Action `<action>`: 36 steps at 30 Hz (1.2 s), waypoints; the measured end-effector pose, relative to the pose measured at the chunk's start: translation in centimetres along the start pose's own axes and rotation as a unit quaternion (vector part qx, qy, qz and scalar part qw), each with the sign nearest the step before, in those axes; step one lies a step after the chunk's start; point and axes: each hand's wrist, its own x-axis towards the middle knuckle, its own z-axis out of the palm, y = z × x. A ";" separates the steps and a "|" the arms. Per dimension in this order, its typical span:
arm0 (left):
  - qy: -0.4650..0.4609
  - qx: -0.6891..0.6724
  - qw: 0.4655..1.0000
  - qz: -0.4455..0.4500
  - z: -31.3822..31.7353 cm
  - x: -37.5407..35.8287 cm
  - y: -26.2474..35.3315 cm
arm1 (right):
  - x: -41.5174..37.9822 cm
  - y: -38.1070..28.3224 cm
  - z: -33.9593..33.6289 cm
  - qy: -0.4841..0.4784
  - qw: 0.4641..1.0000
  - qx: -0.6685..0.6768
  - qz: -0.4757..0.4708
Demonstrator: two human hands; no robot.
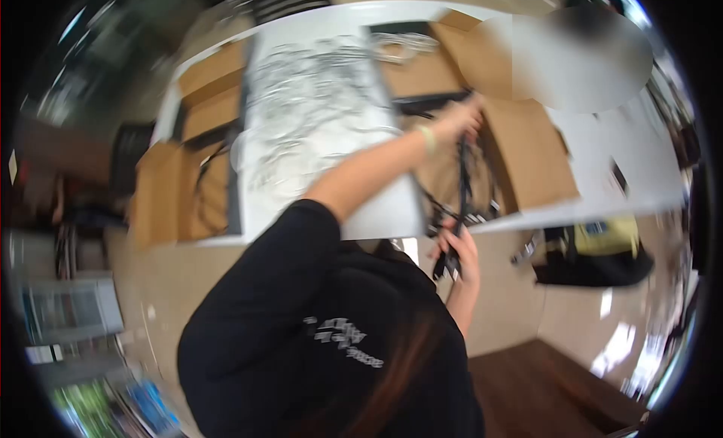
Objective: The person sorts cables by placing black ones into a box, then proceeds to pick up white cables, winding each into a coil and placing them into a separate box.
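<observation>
A black cable (462, 178) hangs stretched between my two hands. My left hand (458, 120) reaches across to the right and is closed around its upper end, beside a raised cardboard flap. Lower down, near the table's front edge, my right hand (463, 251) grips the same cable, with dark ends sticking out below the fingers. Behind the cable, an open cardboard box (531, 155) contains more black cables (482, 189). Motion blur softens both hands, and the connectors cannot be made out.
White cables (316, 99) lie spread over the middle of the white table (369, 216). An open box with white cables (407, 46) stands behind. Further boxes (211, 110) are at left, one with black cable (207, 182). A yellow-and-black bag (595, 250) rests on the floor.
</observation>
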 end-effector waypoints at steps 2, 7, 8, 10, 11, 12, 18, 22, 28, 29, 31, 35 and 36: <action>0.071 0.134 0.988 -0.030 -2.8 -2.8 0.4 | -0.4 1.8 2.2 0.020 0.999 -0.019 0.036; 0.096 -0.019 0.993 0.069 -12.8 -8.2 2.4 | 1.6 2.7 8.2 0.047 0.994 -0.043 0.085; 0.139 -0.061 0.986 0.071 -14.9 -10.3 3.6 | 2.4 2.9 8.6 0.007 0.993 -0.062 0.100; 0.227 -0.152 0.953 0.130 -20.5 -14.1 5.0 | 4.5 4.1 10.0 -0.062 0.986 -0.074 0.133; 0.207 -0.237 0.942 0.119 -24.7 -16.2 5.6 | 5.9 4.7 12.4 -0.088 0.980 -0.087 0.159; 0.253 -0.286 0.909 0.170 -27.1 -19.0 6.0 | 7.4 5.9 14.6 -0.111 0.968 -0.131 0.182; 0.321 -0.297 0.880 0.182 -36.4 -35.4 7.7 | 13.0 18.3 30.6 -0.255 0.912 -0.151 0.285; 0.364 -0.098 0.921 0.098 -40.1 -41.4 10.1 | 14.9 26.0 38.5 -0.261 0.923 -0.096 0.266; 0.377 0.117 0.918 0.048 -49.8 -41.6 11.1 | 17.7 36.1 43.7 -0.203 0.946 -0.165 0.189; 0.378 0.154 0.913 0.017 -50.7 -41.0 10.8 | 18.4 37.3 43.7 -0.187 0.944 -0.200 0.184; 0.379 0.190 0.906 0.011 -53.0 -39.7 8.9 | 19.8 40.5 42.2 -0.174 0.936 -0.242 0.186; 0.412 0.244 0.878 -0.006 -56.4 -38.0 3.1 | 19.6 41.2 40.6 -0.153 0.936 -0.256 0.188; 0.434 0.268 0.860 -0.018 -53.8 -38.6 4.2 | 19.7 41.4 40.1 -0.145 0.938 -0.255 0.185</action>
